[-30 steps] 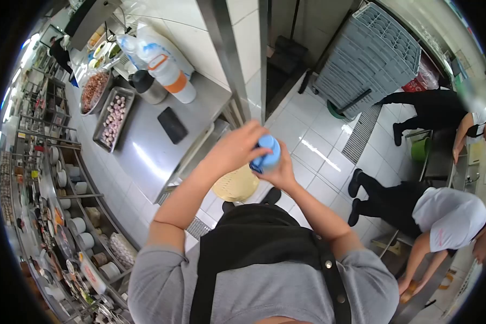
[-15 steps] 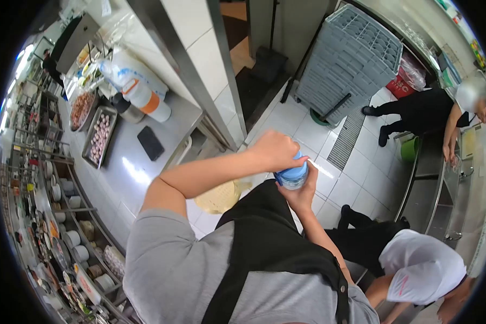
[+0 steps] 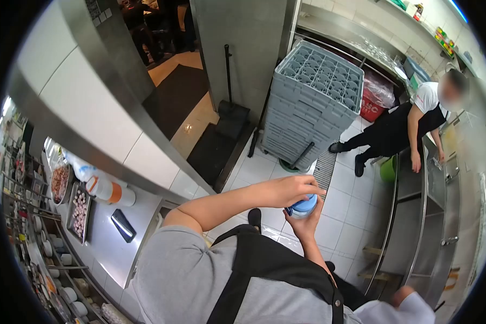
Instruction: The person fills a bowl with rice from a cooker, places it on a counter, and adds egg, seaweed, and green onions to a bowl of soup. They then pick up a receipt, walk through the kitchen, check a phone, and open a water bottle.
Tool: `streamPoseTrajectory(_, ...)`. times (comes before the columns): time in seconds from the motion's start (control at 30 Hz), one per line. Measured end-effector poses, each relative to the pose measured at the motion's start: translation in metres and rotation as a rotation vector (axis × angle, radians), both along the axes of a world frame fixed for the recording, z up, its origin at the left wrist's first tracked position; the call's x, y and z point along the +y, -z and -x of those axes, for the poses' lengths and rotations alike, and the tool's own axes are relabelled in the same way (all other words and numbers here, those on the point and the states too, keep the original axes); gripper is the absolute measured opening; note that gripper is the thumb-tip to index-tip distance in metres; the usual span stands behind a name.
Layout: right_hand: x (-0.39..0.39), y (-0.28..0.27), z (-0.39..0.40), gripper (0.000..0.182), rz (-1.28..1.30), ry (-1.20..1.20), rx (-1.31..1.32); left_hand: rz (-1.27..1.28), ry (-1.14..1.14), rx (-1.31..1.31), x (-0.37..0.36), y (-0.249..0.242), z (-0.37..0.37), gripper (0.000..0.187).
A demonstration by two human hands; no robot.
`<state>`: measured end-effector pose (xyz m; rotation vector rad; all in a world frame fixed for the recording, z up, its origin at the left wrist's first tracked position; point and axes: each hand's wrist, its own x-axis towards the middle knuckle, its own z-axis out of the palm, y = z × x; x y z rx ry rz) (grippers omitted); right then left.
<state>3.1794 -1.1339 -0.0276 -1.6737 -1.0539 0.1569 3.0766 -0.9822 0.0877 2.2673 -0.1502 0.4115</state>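
A small container with a blue lid (image 3: pixel 304 205) is held in front of my black apron, over the tiled floor. My right hand (image 3: pixel 306 224) is wrapped around its lower body from below. My left hand (image 3: pixel 294 190) lies across the top, its fingers curved over the lid and touching it. Both hands cover much of the container, and its contents cannot be made out.
Stacked grey glass racks (image 3: pixel 313 102) stand ahead. A person (image 3: pixel 399 124) is at the steel sink (image 3: pixel 426 189) on the right; a white sleeve (image 3: pixel 397 310) shows close by. At left, a steel table (image 3: pixel 108 243) holds a phone (image 3: pixel 123 225), tray (image 3: pixel 79 213) and bottle (image 3: pixel 110 191).
My view has turned left and moved forward, showing more of the doorway. My left fingers have spread more over the lid. The person at the sink stands more upright; the nearer person has mostly left view.
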Motion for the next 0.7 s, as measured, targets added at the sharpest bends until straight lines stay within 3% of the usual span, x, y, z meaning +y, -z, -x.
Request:
streamPoseTrajectory(0.13,0.062,-0.002,-0.032,0.092,0.016,-0.003,0.071,0.033,-0.26,-0.27,0.048,-0.013,-0.018,0.043)
streamPoseTrajectory(0.3,0.133,-0.026,-0.063,0.088,-0.069,0.022,0.169,-0.143,-0.322,-0.55,0.085,-0.013,-0.034,0.042)
streamPoseTrajectory(0.43,0.195,-0.057,-0.08,0.086,-0.182,-0.078,0.145,-0.38,-0.56,-0.727,0.112,-0.012,-0.017,0.045)
streamPoseTrajectory(0.5,0.227,-0.076,-0.081,0.087,-0.181,-0.127,0.081,-0.4,-0.831,-0.831,0.124,-0.003,-0.007,0.039)
streamPoseTrajectory(0.7,0.312,-0.161,-0.05,0.093,-0.395,-0.476,0.053,-0.611,-1.202,-0.719,0.134,-0.061,0.037,0.045)
